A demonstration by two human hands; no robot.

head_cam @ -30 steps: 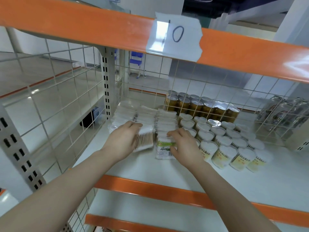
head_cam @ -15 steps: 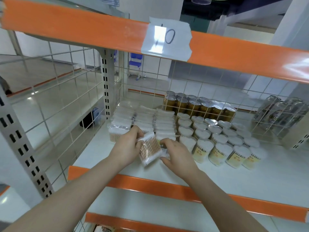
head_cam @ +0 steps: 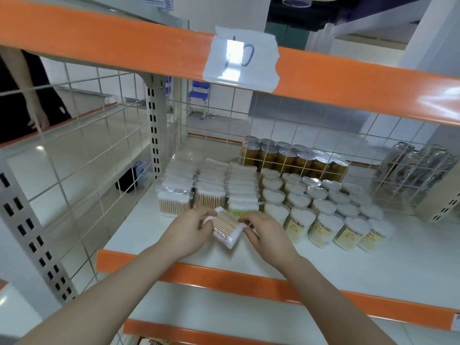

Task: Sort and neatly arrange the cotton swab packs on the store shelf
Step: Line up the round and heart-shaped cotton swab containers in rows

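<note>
i see the left hand (head_cam: pixel 189 229) and the right hand (head_cam: pixel 266 232) meeting over the front of the shelf (head_cam: pixel 410 260), both pinching one swab pack (head_cam: pixel 227 229) between them. the left fingers curl round its left end, the right fingers and thumb grip its right end. the pack is tilted, sticks showing tan, white tips at each end, held just above the shelf near its front edge.

just behind the hands stand three rows of packs (head_cam: pixel 211 185) running toward the back, upright and close together; the right row's front pack shows a green label. to the right of them sit heart tubs (head_cam: pixel 321 205) in slanted rows, yellow labels on the front ones. behind those, beyond the wire grid (head_cam: pixel 293 125), are gold cans (head_cam: pixel 296 158). further right, behind the grid, i see more cans (head_cam: pixel 413 168), blurred. above, an orange beam (head_cam: pixel 124 43) carries a taped paper label (head_cam: pixel 240 62). at far left a person's arm (head_cam: pixel 29 95) shows behind the mesh.
</note>
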